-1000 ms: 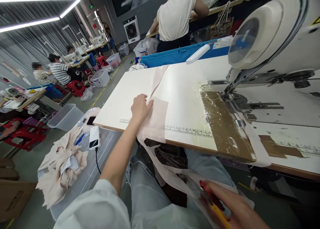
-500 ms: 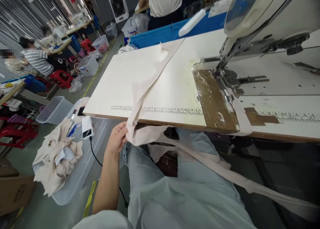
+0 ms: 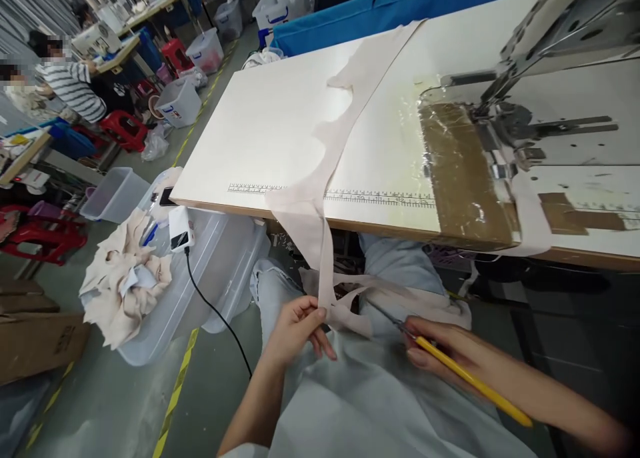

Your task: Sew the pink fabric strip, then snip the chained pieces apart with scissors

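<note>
A pale pink fabric strip [image 3: 320, 178] runs across the white sewing table [image 3: 270, 125] and hangs over its front edge down to my lap. My left hand [image 3: 299, 330] pinches the hanging end of the strip above my thighs. My right hand [image 3: 440, 351] is closed around a yellow-handled cutting tool [image 3: 470, 378], its metal tip pointing at the fabric beside my left hand. The tool's blades are too small to make out. The sewing machine [image 3: 520, 111] stands at the right of the table.
A clear plastic bin [image 3: 165, 311] with a heap of pink fabric pieces [image 3: 125, 278], a phone and a white charger sits on the floor at my left. Other people work at tables at the far left. A blue bin [image 3: 350, 18] stands behind the table.
My left hand has drawn the strip off the tabletop and down to my lap. My right hand with the yellow tool, out of view half a second ago, has come back beside it.
</note>
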